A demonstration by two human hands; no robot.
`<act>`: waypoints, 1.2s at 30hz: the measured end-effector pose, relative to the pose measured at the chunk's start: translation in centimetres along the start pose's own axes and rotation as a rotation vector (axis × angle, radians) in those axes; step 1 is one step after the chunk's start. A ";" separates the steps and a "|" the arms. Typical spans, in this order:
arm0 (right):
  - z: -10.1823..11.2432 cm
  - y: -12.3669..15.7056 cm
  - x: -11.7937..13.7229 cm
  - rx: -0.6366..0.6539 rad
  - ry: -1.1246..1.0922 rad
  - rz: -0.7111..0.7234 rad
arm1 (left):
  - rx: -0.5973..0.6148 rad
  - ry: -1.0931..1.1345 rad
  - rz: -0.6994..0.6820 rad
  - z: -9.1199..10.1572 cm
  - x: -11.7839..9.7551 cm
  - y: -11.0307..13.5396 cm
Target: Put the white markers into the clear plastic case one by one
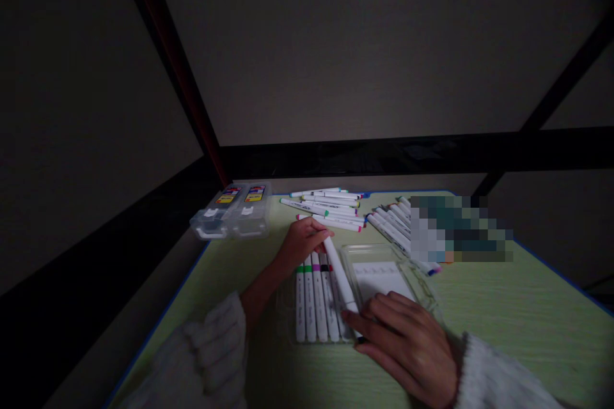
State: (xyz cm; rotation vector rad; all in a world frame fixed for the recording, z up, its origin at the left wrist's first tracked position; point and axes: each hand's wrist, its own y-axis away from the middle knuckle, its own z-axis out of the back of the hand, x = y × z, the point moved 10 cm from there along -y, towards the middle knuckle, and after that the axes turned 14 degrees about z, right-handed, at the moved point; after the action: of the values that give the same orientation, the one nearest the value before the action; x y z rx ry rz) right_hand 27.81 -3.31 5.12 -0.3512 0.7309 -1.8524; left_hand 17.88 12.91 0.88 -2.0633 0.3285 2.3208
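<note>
A white marker [339, 270] slants over an open clear plastic case [373, 248]. My left hand [303, 242] pinches its far end, and the fingers of my right hand [407, 339] close on its near end by the dark tip. Under it, in the left half of the case, a row of white markers [309, 307] lies side by side, with green, purple, black and red bands near their far ends. The right half of the case holds a white insert [382, 277], partly hidden by my right hand.
Two closed clear cases [250, 217] with bright labels stand at the table's back left. Loose white markers [330, 204] lie in a pile at the back; another row of markers [393, 228] rests to the right, beside a blurred-out patch. The green table [518, 319] has blue edges.
</note>
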 end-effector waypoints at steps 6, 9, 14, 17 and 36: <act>-0.2 0.2 -0.3 -0.007 0.007 -0.028 | -0.013 -0.086 -0.016 -0.1 0.1 0.0; -0.5 0.3 -0.3 0.015 0.002 -0.031 | -0.031 -0.156 -0.053 -0.2 -0.2 0.2; -0.9 0.3 -0.2 0.028 -0.028 -0.028 | -0.019 -0.278 -0.129 -1.0 -0.4 0.5; -0.9 0.3 -0.2 0.022 -0.044 -0.039 | -0.023 -0.346 -0.144 -1.2 -0.3 0.6; -1.8 0.7 -0.4 0.155 -0.100 -0.079 | 0.009 -0.479 -0.180 -2.0 -0.4 1.2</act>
State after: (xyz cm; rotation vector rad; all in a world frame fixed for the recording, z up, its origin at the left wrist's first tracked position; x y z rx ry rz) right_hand 27.53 -2.54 3.36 -0.3736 0.5081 -1.9374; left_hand 19.74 11.42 1.20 -1.3946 0.1298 2.5794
